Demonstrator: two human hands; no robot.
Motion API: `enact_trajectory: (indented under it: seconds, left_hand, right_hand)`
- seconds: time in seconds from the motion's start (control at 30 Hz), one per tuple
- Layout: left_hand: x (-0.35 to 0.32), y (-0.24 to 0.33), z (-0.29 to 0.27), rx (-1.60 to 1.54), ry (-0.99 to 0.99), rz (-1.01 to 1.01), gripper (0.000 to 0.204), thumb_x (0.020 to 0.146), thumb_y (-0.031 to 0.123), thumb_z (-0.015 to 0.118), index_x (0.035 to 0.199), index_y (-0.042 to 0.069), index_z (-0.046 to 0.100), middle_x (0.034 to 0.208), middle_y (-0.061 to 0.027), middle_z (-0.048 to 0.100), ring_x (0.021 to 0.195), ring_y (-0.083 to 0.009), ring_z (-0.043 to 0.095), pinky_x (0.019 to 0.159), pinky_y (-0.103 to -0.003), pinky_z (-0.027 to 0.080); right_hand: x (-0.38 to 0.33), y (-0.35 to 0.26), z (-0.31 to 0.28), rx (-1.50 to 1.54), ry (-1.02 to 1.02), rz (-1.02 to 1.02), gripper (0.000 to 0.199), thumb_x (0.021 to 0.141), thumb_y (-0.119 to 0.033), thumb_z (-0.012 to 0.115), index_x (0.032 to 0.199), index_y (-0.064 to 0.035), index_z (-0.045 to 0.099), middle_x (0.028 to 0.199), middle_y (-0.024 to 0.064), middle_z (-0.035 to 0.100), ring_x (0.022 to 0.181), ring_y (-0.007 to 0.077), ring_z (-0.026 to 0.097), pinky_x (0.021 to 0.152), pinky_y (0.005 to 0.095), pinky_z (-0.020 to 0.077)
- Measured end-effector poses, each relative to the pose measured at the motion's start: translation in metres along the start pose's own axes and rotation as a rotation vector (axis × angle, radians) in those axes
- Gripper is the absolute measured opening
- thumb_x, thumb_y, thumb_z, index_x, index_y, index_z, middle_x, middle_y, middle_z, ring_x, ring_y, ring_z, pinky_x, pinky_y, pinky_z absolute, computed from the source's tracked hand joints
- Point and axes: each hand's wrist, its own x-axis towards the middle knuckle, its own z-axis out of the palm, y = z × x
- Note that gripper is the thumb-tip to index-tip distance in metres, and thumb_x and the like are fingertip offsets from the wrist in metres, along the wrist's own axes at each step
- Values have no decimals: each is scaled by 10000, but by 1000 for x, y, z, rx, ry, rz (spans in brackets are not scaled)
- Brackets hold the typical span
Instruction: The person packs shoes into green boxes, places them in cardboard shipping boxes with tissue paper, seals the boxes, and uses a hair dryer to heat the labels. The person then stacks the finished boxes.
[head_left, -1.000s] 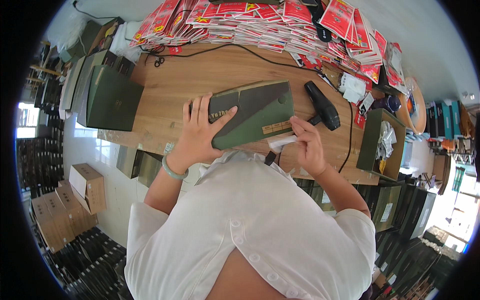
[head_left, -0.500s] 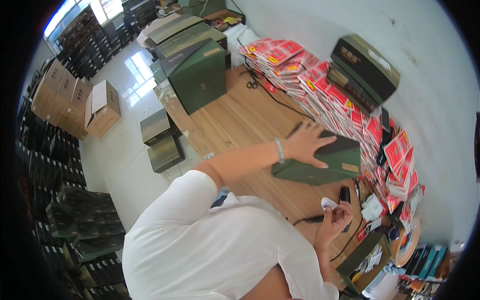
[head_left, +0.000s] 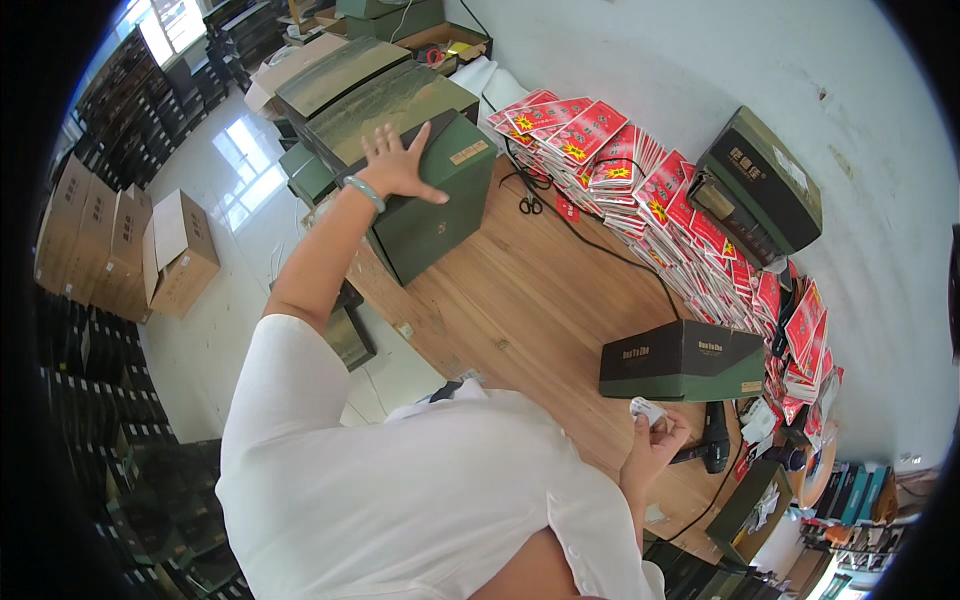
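Observation:
My left hand (head_left: 398,168), a bracelet at its wrist, reaches out with fingers spread over the top edge of a dark green box (head_left: 440,215) at the table's left end. Whether it touches the box I cannot tell. Low on the right, my right hand (head_left: 655,452) is closed on a small white piece of paper or sticker (head_left: 648,409), pinched at the fingertips. Just beyond it a second green and black box (head_left: 680,364) lies on the wooden table (head_left: 550,270). A black hair dryer (head_left: 714,438) lies beside my right hand.
Piled red and white packets (head_left: 640,190) line the wall, with another green box (head_left: 758,185) on top. Black scissors (head_left: 530,205) and a cable lie on the table. Cardboard cartons (head_left: 180,250) stand on the floor at left. An open green box (head_left: 750,510) holds odds and ends.
My left hand has left the box at right and moved far left to the other green box. My right hand still holds the white piece. The view has shifted slightly.

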Motion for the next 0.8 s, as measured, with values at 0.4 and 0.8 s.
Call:
enact_trajectory:
  seconds: [0.4,0.8]
  left_hand:
    - [-52,32,13,-18,163,544,1242,535,479,827,1568,281,165,1384,-418,297,1306,-566,286,1085,-625,208]
    - [-173,144,35,-125,-42,1114,1182,584,491,804,1568,222,209,1440,-419,250,1331,-544,287,1090,-610,226]
  right_hand:
    - [15,-29,69,-97,-27,-91,533,813,73,712,1238,-68,423,1255,77,430,970,170,580,816,277,466]
    - [13,-43,91,-356,-178,-89,465,799,-12,768,1131,-38,444,1189,109,410,818,165,541,728,293,487]
